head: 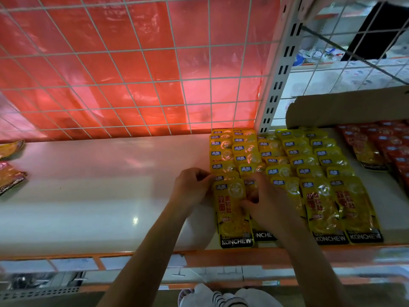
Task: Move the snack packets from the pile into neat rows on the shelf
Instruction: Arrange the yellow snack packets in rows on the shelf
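front packet (232, 214) lies between both hands, long axis front-to-back | left hand (192, 187) pinches its top-left corner | right hand (264, 203) curls fingers onto its right edge

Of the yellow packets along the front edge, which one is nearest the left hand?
The leftmost packet, at the row's end: the left hand touches its upper left corner, while the others lie under or beyond the right hand.
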